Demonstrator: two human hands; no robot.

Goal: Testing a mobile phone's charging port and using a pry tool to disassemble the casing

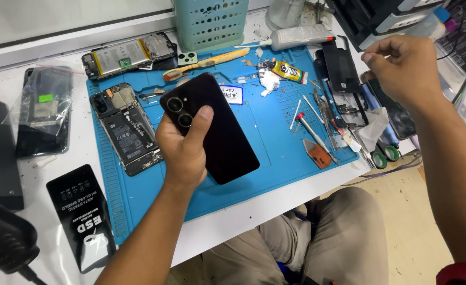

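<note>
My left hand [183, 150] grips a black smartphone [227, 142] back side up, its two round camera lenses near my thumb, above the blue work mat [275, 142]. My right hand [402, 66] is raised at the right, over the mat's far edge, fingers curled and pinched together; whether it holds something small I cannot tell. It hovers near a black phone back cover [341, 66] and a phone frame [352, 108].
Two opened phones [130, 129] [127, 55] lie at the mat's left. Screwdrivers, tweezers [312, 129], a glue tube [286, 69], a toothbrush [206, 63], scissors [383, 153] and a teal basket [209, 24] surround the mat. A black packet [82, 211] and a bagged phone [43, 111] lie left.
</note>
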